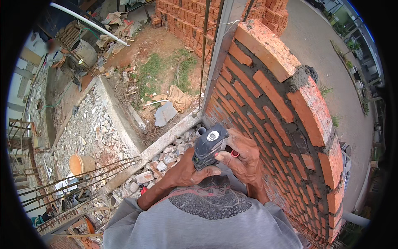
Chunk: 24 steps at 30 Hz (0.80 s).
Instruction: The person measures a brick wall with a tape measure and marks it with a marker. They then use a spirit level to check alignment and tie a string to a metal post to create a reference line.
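Note:
Close in front of my chest I hold a rounded black case (203,151) with a silver-white disc on top; its exact kind is unclear. My left hand (186,171) is wrapped round its left and near side, thumb along the lower edge. My right hand (245,155) is closed at its right side, fingers bent and thumb pointing toward the case. A small red round piece (235,153) shows between the right thumb and fingers. Just right of my hands rises a red brick wall (265,120) with grey mortar joints.
Wet mortar (302,79) sits on the wall's top course. A metal upright (222,50) stands at its far end. Rubble (145,178) and a concrete beam (166,139) lie below. Rebar (83,178) crosses at left near a bucket (81,165). A person (56,56) stands far left, near stacked bricks (182,25).

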Tool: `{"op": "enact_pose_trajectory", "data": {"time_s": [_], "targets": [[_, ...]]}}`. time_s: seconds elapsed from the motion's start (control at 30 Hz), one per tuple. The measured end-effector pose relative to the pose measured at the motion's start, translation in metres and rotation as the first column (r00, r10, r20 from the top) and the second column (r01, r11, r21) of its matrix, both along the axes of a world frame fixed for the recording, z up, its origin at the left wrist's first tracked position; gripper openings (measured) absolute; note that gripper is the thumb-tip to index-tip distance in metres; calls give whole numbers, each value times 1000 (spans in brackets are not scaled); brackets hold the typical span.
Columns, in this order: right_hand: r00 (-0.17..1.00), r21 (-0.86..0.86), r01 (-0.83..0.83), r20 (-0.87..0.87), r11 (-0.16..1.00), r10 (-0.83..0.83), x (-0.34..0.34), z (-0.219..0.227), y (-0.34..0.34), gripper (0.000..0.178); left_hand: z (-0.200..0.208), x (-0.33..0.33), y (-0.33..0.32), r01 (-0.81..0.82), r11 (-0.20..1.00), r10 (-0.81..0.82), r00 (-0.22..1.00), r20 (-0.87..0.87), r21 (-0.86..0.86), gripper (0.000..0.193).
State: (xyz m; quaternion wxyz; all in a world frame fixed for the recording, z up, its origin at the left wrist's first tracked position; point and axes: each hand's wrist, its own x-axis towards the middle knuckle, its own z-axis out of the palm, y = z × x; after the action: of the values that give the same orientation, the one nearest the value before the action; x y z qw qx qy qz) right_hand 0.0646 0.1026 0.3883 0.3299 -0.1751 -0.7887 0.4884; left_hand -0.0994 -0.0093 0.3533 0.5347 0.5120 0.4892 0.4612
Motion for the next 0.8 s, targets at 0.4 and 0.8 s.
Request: {"op": "enact_pose_trajectory", "data": {"time_s": [0.4, 0.8], "targets": [[982, -571, 73, -101, 818, -158, 22, -3, 0, 38, 21, -1, 31, 160, 987, -161, 985, -60, -23, 53], [924, 227, 313, 149, 922, -351, 39, 110, 14, 89, 80, 35, 82, 137, 829, -32, 980, -198, 542, 126]]}}
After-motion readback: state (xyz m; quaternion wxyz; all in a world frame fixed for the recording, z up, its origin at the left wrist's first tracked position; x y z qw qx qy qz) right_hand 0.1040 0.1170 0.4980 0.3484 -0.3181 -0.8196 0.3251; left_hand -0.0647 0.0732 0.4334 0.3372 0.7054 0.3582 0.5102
